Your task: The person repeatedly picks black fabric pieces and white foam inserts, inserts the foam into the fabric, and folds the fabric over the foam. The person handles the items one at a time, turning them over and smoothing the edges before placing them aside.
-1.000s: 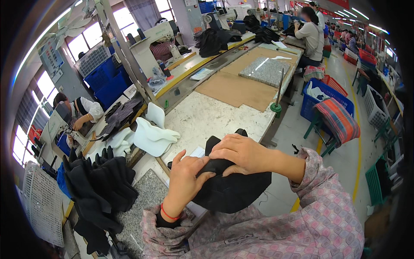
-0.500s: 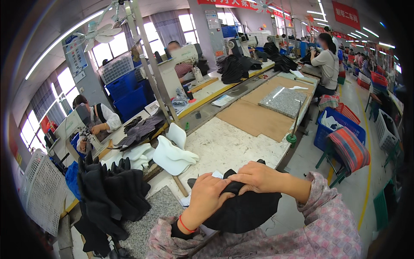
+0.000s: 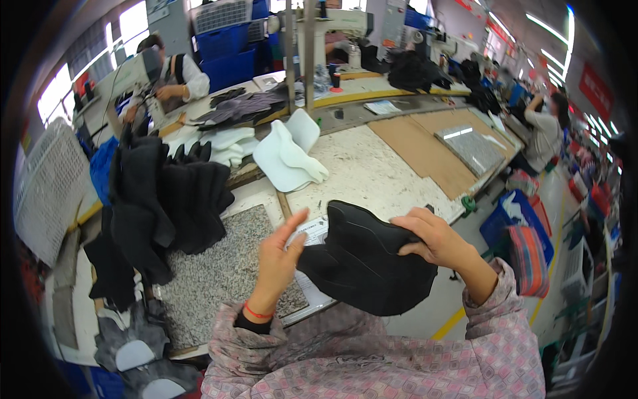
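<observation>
- So the black piece (image 3: 375, 266) sits between the two hands, just right of the left hand (image 3: 276, 259) and running left and toward the body from the right hand (image 3: 435, 236). Right one's the nearer, since it's actually on it.
- Its long way goes roughly sideways, pointy end by the left thumb, though it's bent, so don't hold me to that.
- Right hand: thumb and fingers pinched on the upper right edge.
- Left hand: fingers parted, thumb out, not gripping anything. Can't tell if the thumb brushes the tip.
- Printed paper (image 3: 316, 231) is just past the left fingertips, on the desk (image 3: 372, 163).
- Speckled slab (image 3: 219, 279) is right beside the left hand, on its left, with a bunch of black pieces (image 3: 136, 206) farther out that way.
- White pieces (image 3: 276, 166) lie beyond the left hand.
- Way past the right hand: brown board (image 3: 412, 153), with a shiny grey slab (image 3: 472, 151) on top.
</observation>
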Demonstrator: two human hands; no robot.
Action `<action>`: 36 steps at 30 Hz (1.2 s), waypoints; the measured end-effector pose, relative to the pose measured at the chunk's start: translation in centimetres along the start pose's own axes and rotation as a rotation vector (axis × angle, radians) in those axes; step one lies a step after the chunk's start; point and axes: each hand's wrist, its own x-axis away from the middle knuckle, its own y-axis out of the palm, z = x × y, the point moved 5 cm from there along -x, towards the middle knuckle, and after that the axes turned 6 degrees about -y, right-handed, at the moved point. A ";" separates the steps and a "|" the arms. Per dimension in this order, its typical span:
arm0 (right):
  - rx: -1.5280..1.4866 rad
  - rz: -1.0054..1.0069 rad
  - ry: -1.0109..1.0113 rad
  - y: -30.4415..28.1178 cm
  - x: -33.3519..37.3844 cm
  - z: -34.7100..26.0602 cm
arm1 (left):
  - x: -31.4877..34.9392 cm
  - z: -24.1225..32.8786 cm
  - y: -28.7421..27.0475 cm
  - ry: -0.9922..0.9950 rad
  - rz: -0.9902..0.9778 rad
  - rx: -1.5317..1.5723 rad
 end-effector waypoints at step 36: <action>0.095 0.245 -0.214 0.5 3.4 3.5 | -0.2 9.1 10.9 0.796 -0.398 -0.721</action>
